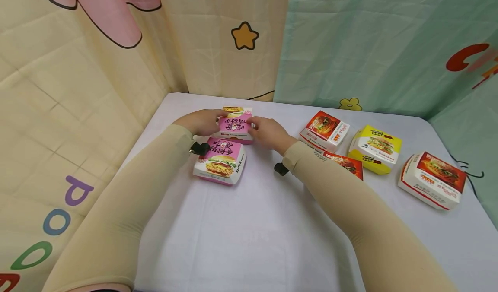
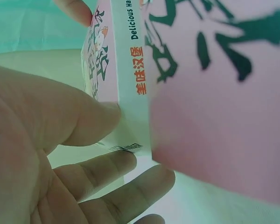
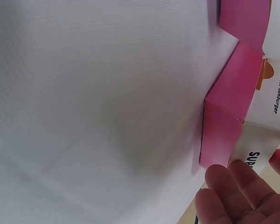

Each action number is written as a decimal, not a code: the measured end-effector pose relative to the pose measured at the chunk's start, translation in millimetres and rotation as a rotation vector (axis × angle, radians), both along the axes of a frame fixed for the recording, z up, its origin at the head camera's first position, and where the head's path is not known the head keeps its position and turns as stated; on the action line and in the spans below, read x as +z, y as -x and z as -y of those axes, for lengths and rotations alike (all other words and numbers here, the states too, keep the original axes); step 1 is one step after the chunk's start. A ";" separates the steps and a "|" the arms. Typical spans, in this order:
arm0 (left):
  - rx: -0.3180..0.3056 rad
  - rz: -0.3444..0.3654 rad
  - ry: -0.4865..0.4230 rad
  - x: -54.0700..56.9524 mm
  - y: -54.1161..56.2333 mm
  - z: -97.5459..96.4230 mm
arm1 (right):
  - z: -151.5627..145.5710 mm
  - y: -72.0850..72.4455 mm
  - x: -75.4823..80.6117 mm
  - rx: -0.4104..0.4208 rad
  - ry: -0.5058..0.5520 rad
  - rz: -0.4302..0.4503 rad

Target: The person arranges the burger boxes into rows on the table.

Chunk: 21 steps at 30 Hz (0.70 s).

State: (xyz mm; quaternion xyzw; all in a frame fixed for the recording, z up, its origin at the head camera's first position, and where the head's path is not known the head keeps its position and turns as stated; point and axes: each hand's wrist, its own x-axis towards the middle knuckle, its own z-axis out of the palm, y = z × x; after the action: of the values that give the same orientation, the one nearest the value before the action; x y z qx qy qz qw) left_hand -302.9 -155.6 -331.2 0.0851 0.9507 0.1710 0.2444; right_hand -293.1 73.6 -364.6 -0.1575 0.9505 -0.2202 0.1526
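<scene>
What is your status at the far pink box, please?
Left hand, right hand touching opposite sides. Far pink box closed. Near pink box close in front.

Printed fabric — cream and green — hangs around a white-covered table.

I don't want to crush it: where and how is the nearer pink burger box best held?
Probably hold the nearer pink box by its left and right walls, reaching from above and the near side. It sits flat, those sides look free, while the other pink box stands close at its far side, leaving little room there.
</scene>
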 end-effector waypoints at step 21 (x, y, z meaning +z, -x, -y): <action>-0.025 -0.057 0.019 2.6 -0.1 0.5 | 8.4 4.7 3.4 -0.008 -0.121 -0.115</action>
State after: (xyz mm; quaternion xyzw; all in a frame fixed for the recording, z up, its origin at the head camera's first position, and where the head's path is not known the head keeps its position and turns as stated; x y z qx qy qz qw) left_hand -302.8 -156.1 -328.5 0.0994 0.9577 0.1567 0.2199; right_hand -297.8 65.2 -361.2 -0.1567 0.9698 -0.1535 0.1063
